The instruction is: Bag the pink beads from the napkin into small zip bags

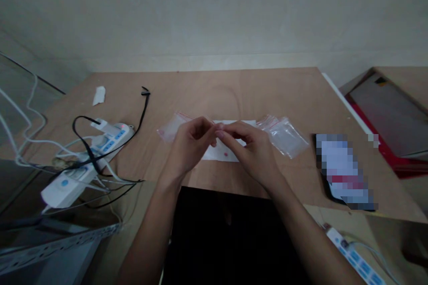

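Note:
My left hand (197,139) and my right hand (251,144) meet at the fingertips over a white sheet of paper (217,153) on the wooden table. Thumbs and index fingers are pinched together on both hands; whatever lies between them is too small or hidden to make out. A tiny red piece (226,154) rests on the paper below the fingers. Beside my left hand lies a clear plastic bag (170,128) with something small and pinkish at its corner. Several clear zip bags (287,137) are stacked to the right of my right hand.
A white power strip (115,142) with tangled cables lies at the left. A black cable (146,102) and a white scrap (99,95) lie farther back. At the right are a phone (344,171) and a red-edged box (397,160). Another power strip (354,256) sits lower right.

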Tool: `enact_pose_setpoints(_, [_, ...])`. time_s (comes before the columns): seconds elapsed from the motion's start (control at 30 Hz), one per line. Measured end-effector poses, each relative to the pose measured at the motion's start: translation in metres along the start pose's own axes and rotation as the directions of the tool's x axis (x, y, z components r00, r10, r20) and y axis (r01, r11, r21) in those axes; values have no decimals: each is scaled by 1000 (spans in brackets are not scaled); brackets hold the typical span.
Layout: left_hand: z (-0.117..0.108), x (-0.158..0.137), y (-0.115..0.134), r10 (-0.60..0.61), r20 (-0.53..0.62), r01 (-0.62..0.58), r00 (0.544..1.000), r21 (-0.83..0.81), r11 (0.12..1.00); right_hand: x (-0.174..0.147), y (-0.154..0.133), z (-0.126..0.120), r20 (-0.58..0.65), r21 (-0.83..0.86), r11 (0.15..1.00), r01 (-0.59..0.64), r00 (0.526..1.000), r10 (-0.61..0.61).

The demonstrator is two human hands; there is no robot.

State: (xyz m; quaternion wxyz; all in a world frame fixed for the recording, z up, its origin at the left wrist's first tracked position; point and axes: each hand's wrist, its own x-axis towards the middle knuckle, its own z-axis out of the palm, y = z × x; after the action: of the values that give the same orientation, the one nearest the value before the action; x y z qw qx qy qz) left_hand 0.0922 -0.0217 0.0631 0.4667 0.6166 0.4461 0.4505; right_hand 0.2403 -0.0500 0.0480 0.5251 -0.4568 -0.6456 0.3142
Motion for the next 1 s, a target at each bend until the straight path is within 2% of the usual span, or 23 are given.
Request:
enact_pose_setpoints(0.13, [26,-6,-11,-1,39,6,999,-138,990,-12,-1,-15,12,11,995,-99,995,99])
enact_pose_setpoints(0.3, [38,-10,-23,59,57,-51,997,-135,990,-22,-4,-31,78,-52,996,-74,994,78])
enact_pose_setpoints(0.37, [38,-11,-23,107,89,-102,990,-66,993,-24,-3,-31,53,-145,989,-40,997,48])
enact_pose_setpoints(0.47, [33,-15,-19,150,140,-171,979,153,973,-26,1,-30,-43,-368,930,5,999,-23])
enact_pose_setpoints(0.57, [24,-23,-12,76,162,-131,984,357,925,-30,6,-29,-185,-533,846,-14,978,-100])
enact_pose_setpoints(0.63, [20,-26,-7,11,176,-83,984,408,909,-34,8,-29,-236,-546,837,-37,965,-111])
enact_pose_setpoints(0.73, [20,-26,0,-43,205,-47,978,412,910,-37,10,-31,-195,-408,913,-1,977,-87])
enact_pose_setpoints(0.83, [24,-23,6,-52,255,-51,966,380,924,-39,14,-34,34,-93,995,39,999,-36])
enact_pose_setpoints(0.9, [26,-20,8,-61,289,-48,955,355,934,-40,19,-35,182,74,997,8,983,-21])
enact_pose_setpoints(0.93, [27,-20,9,-70,299,-39,952,344,938,-40,23,-36,211,124,992,-4,977,-23])
enact_pose_setpoints(1.0, [28,-19,11,-91,299,-14,950,331,943,-41,29,-37,192,183,983,0,981,-36])
